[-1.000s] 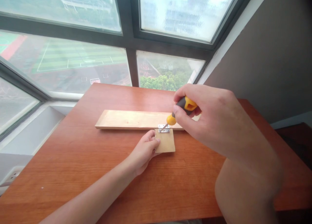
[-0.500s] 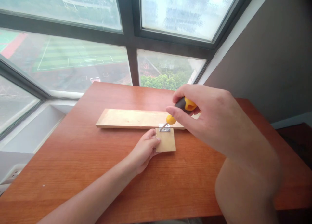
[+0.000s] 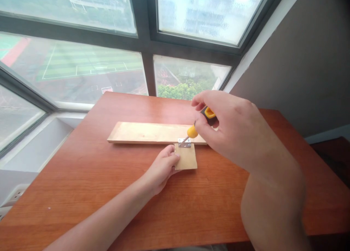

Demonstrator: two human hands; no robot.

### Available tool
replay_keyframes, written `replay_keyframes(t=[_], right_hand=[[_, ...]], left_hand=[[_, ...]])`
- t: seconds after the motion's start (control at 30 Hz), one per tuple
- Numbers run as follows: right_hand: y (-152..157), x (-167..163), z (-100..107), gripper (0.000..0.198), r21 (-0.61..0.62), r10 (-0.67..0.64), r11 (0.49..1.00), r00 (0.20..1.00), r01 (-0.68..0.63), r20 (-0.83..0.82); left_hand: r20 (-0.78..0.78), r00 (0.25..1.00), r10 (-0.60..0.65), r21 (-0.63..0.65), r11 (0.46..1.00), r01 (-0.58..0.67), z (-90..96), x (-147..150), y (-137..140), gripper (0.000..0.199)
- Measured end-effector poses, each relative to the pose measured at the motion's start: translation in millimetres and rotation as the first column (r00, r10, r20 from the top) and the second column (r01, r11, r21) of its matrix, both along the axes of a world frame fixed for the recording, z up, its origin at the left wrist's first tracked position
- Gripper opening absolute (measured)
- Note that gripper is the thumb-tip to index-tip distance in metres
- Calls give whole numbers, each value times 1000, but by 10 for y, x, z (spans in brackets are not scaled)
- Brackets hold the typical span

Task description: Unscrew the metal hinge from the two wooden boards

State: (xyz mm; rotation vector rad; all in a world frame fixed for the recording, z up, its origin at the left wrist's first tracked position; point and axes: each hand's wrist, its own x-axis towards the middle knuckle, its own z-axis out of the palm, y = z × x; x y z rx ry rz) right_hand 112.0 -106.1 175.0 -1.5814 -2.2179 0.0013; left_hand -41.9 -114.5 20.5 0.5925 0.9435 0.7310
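My left hand [image 3: 164, 167] grips the left edge of a small square wooden piece [image 3: 186, 159], thumb on top and fingers underneath. A silver metal hinge [image 3: 185, 143] spans the seam between this piece and a long pale wooden board [image 3: 147, 131]. In my right hand [image 3: 229, 125] is a yellow-and-black screwdriver [image 3: 193, 131], held by its handle between thumb and fingers. The shaft slants down to the left, its tip at the hinge's lower left part. Whether a screw sits under the tip is too small to tell.
The long board lies across a reddish-brown wooden table [image 3: 95, 196]. Behind the table stand dark window frames [image 3: 149, 72], with a grey wall [image 3: 298, 61] at the right. A power socket [image 3: 18, 194] is low on the left.
My right hand has turned and shifted its fingers on the screwdriver handle, the thumb moving slightly right. The screwdriver tip stays at the hinge. My left hand and the boards look unchanged.
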Motion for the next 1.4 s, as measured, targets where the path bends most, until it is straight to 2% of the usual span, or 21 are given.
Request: replay_keyframes(t=[0.07,0.13,0.2,0.27,0.33,0.4,0.47,0.53,0.63,0.73,0.8,0.9,0.93,1.0,1.1,1.2,1.3,1.4], right_hand=[[-25,15,9,35,-42,116,992,992,-118,-42],[-44,19,10,45,-67,172,982,983,-176,-60],[-37,0,0,37,-36,107,993,994,-108,-38],[-11,-36,-13,22,26,-24,999,1000,24,1],[6,-68,-21,17,62,-94,994,995,92,27],[-7,-84,-21,13,38,-45,998,999,45,9],[-40,-91,-20,29,-12,50,999,998,-50,-32],[-67,-104,-26,37,-24,78,997,996,-79,-41],[-56,-142,-43,20,42,-39,998,999,38,6],[-24,-163,-46,16,95,-143,986,989,139,36],[-26,-153,-34,10,64,-96,993,995,95,13],[-52,-128,-19,31,-26,43,999,998,-44,-40],[-55,-125,-18,30,-30,46,998,998,-47,-39],[-43,-128,-24,18,5,-32,999,999,32,-5],[-5,-136,-35,20,62,-165,985,985,162,41],[3,-125,-31,12,34,-97,995,995,97,10],[-11,-113,-24,28,-18,18,1000,999,-18,-36],[-3,-117,-32,19,25,-68,997,998,68,2]], left_hand=[[-2,1000,-5,2,1000,5,3,-2,2,27],[2,1000,-13,6,1000,13,3,-4,6,28],[6,1000,-16,7,1000,16,-4,-5,9,30],[4,1000,-13,1,1000,13,-19,-5,11,30],[4,1000,-8,-7,1000,8,-33,-5,12,29],[5,1000,-7,-9,1000,7,-40,-6,14,30],[5,1000,-8,-9,1000,9,-37,-8,16,32],[10,1000,-9,-8,1000,9,-30,-10,17,34],[20,1000,-12,-11,1000,12,-27,-13,15,35],[17,1000,-12,-20,1000,13,-36,-16,15,33],[12,1000,-13,-22,1000,14,-40,-18,17,34],[6,1000,-19,-18,1000,19,-40,-20,21,34],[6,1000,-18,-17,1000,19,-40,-21,22,34],[8,1000,-16,-15,1000,16,-42,-24,20,31],[5,1000,-11,-14,1000,11,-49,-26,17,28],[8,1000,-8,-24,1000,9,-57,-26,24,29],[17,1000,-17,-34,999,17,-60,-23,33,33],[5,1000,-13,-24,1000,13,-51,-24,30,31]])
